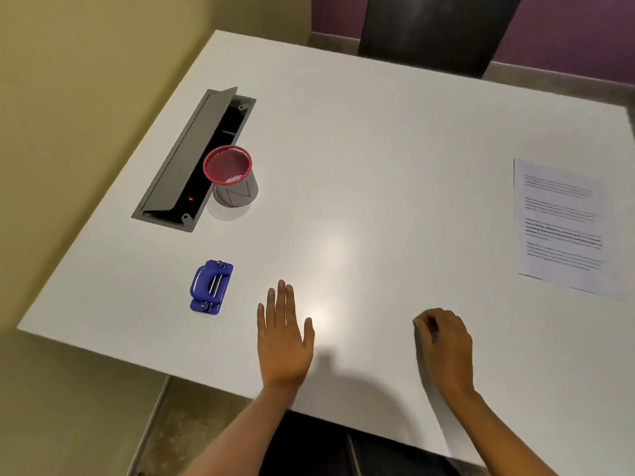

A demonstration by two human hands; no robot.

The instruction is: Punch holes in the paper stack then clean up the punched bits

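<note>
A blue hole punch (210, 287) lies on the white table (360, 173) at the front left. The printed paper stack (563, 228) lies flat at the far right. A red mesh cup (229, 173) with white punched bits in its bottom stands behind the punch. My left hand (283, 338) lies flat on the table with straight fingers, to the right of the punch. My right hand (445, 341) rests on the table further right, its fingers curled under; whether they hold anything is hidden.
A grey cable hatch (192, 156) with its lid raised is set into the table beside the cup. A dark chair back (433, 32) stands at the far edge. The table's front edge runs just under my wrists.
</note>
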